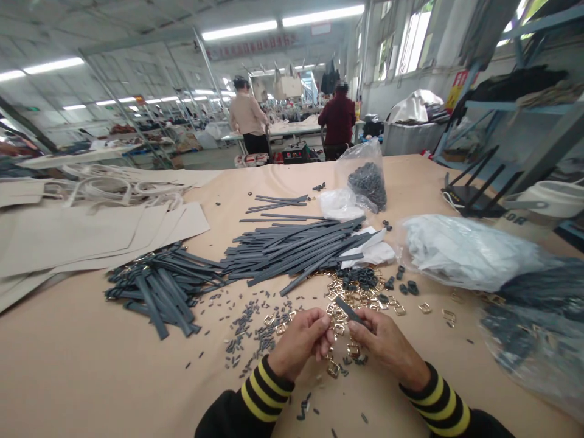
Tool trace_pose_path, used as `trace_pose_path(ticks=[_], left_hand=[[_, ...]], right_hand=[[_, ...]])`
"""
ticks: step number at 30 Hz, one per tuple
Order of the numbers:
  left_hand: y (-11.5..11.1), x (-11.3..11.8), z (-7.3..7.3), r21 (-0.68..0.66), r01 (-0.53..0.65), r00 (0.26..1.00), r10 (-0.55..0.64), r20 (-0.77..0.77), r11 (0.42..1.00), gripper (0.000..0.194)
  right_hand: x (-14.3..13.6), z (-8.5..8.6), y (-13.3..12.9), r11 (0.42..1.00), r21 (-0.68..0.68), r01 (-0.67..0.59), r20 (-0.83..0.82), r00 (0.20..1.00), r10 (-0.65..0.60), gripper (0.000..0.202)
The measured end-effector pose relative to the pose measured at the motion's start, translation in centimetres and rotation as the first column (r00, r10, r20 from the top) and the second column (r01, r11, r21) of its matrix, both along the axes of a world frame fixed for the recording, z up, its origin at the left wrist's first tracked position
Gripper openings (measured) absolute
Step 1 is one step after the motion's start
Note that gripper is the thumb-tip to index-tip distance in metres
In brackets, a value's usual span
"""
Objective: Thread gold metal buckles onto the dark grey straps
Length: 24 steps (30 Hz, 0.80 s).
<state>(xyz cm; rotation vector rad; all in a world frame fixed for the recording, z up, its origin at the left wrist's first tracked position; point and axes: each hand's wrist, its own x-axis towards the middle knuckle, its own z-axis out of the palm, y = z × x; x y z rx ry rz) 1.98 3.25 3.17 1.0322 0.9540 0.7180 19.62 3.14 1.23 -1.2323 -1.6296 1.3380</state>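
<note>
In front of you, the tan counter [137, 365] spreads wide, with big flat beige panels [104, 234] stacked at its left side. To the right lies a clear plastic bag [469, 252] with pale, whitish contents. The long pile of strips [296, 243] fans across the middle: slim, flat, dark grey and matte, mostly lying crosswise. Left of it, a bunch of dark straps [159, 286] looks wider, with glints of gold metal among them.

Your right hand [387, 344] grasps one dark grey strip [349, 310], the fingers closed on its near end. The strip is flat, smooth and plain, with straight edges; it slants up and left over the gold buckles, its free end near your left hand [303, 340]. Your left fingers are curled in with the thumb against them; you cannot tell from this view whether they pinch anything.

Below the strip, the buckles [353, 350] are shiny, squarish open frames in a loose heap. Dark loops [360, 278] sit beyond them, and the smallest dark bits [249, 328] are scattered to the left.
</note>
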Motion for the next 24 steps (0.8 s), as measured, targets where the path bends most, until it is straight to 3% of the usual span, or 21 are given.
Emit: trace_pose_path(ticks=[5, 13, 16, 19, 24], left_hand=[[-1.2, 1.7, -0.6, -0.03, 0.003, 0.999, -0.002, 0.038, 1.0, 0.028], [-1.9, 1.8, -1.2, -0.022, -0.097, 0.994, 0.098, 0.044, 0.995, 0.026], [-2.1, 1.4, -0.7, 0.041, -0.103, 0.992, 0.106, -0.072, 0.994, 0.024], [-2.3, 1.1, 0.4, 0.164, -0.035, 0.971, 0.073, -0.227, 0.986, 0.024], [-2.4, 0.6, 1.7, 0.31, 0.054, 0.924, 0.07, -0.375, 0.949, 0.025]], right_hand=[[-0.5, -0.3, -0.3, 0.994, -0.035, -0.104, -0.111, 0.989, 0.1, 0.026], [-0.4, 0.1, -0.5, 0.994, -0.002, -0.105, 0.0, 0.994, 0.105, 0.023], [-0.4, 0.1, -0.5, 0.998, -0.012, -0.055, 0.081, 0.995, 0.056, 0.021], [-0.5, 0.2, -0.7, 0.999, 0.013, -0.053, 0.127, 0.991, 0.051, 0.019], [-0.6, 0.4, -1.0, 0.983, -0.024, -0.184, -0.048, 0.982, 0.183, 0.02]])
